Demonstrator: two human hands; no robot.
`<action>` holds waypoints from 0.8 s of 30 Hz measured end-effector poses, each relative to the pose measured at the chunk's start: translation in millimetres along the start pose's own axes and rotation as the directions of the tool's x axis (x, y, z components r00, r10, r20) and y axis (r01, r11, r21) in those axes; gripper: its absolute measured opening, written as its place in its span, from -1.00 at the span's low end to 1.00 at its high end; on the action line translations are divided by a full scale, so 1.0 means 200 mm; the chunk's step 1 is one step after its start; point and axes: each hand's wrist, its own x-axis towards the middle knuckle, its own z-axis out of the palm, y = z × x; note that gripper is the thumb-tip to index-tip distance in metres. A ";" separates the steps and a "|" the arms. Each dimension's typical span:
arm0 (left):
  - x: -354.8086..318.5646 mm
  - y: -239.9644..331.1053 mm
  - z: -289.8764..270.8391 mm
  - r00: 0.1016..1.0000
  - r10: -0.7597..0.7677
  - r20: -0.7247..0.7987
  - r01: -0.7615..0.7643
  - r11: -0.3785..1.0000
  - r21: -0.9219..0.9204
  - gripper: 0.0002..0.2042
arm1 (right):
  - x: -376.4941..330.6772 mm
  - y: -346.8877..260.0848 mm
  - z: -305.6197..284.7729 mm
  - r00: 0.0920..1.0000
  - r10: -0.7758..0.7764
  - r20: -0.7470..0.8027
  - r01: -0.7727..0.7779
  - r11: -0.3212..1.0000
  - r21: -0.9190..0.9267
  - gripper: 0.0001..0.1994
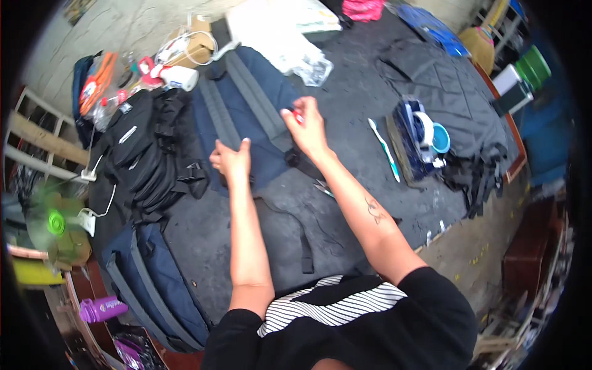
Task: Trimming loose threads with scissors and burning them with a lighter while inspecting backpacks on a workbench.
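Observation:
A navy backpack panel [250,80] with two grey shoulder straps lies in front of me at the far middle of the table. My left hand [231,163] is at the lower end of the left strap [219,111], its fingers curled against it and the thumb raised. Beside the panel's right edge, my right hand [308,129] pinches a small red object [298,117], too covered to name. A pair of small scissors or snips [324,188] lies below my right wrist. A loose black strap [306,250] trails between my forearms.
A black backpack [145,148] lies left, another navy one [163,283] nearer. To the right are a toothbrush [385,151], a dark blue caddy [412,132] with tape, and a dark backpack [444,80]. A white bottle [179,77], cardboard [196,43] and plastic bags [271,31] sit behind.

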 end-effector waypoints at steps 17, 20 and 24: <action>0.09 0.00 0.00 0.916 -0.155 0.370 0.392 0.539 -0.746 -0.67 | -0.11 -0.17 0.16 0.920 0.203 0.334 -0.108 0.954 -0.281 -0.58; 0.03 0.01 0.07 0.842 -0.328 0.428 0.537 0.444 -0.717 -0.51 | -0.12 -0.05 0.16 0.851 0.345 0.396 -0.179 0.899 -0.400 -0.55; 0.04 0.00 0.06 0.775 -0.248 0.582 0.615 0.083 -0.784 -0.56 | -0.11 0.03 0.16 0.813 0.372 0.449 -0.329 0.928 -0.173 -0.60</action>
